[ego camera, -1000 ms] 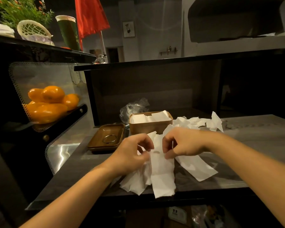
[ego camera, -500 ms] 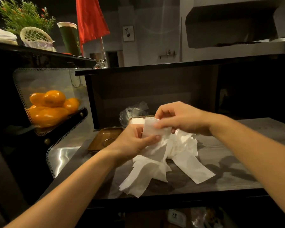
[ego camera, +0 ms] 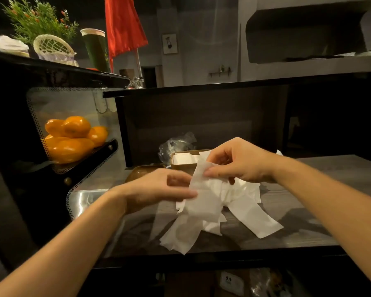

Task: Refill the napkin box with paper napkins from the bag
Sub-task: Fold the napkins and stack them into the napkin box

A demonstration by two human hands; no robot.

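Blocking the napkin box (ego camera: 181, 165), both hands pinch one napkin (ego camera: 204, 196).

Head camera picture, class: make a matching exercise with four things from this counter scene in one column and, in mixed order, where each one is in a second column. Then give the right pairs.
Things
1. napkin box
2. oranges
3. plastic bag
4. red flag

Places
A. behind the perforated screen on the left
B. on a pole on the upper shelf, by the green cup
C. crumpled on the counter just behind the box
D. on the counter beyond the two hands, partly filled with white napkins

Pairs: 1-D, 2-A, 3-C, 4-B
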